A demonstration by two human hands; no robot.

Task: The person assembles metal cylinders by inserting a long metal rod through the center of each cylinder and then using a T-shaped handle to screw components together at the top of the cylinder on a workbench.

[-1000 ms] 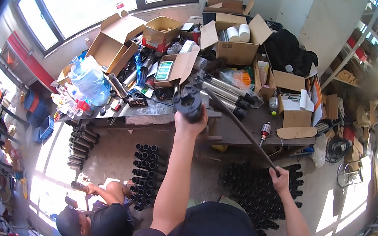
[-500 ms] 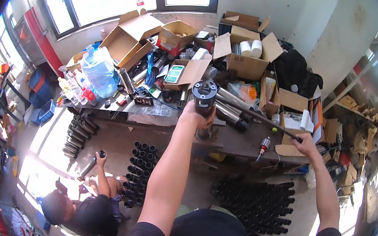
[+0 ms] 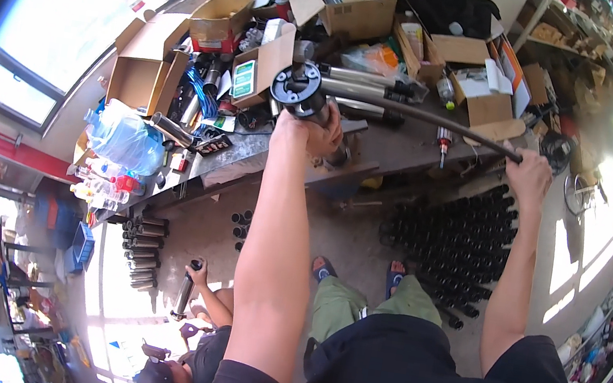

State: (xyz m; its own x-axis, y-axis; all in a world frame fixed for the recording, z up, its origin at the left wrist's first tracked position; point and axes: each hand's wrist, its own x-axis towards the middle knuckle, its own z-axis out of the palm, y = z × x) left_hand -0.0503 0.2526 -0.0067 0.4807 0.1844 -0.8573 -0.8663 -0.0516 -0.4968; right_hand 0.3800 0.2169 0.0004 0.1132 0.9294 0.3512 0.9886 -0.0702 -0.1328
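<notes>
My left hand (image 3: 314,131) is wrapped round a dark cylinder just below its wide, round end cap (image 3: 293,93), at the workbench's front edge. The cap has several holes and faces up toward me. Out to the right, my right hand (image 3: 529,177) is closed round the end of a long dark rod (image 3: 444,122). That rod runs leftward across the bench to the cap; how it meets the cap is hard to make out. Behind the rod lie several shiny metal tubes (image 3: 361,89) with black ends.
The workbench (image 3: 407,155) holds open cardboard boxes (image 3: 360,17), plastic bottles and a blue bag (image 3: 128,137). Many black tubes (image 3: 449,244) stand on the floor at right, silver ones (image 3: 143,250) at left. A co-worker (image 3: 198,362) at lower left holds a dark tube (image 3: 186,288).
My view has tilted and turned, so my legs now show. The right hand has swung nearer to me, pulling the rod's end round. The left hand keeps its grip on the cylinder.
</notes>
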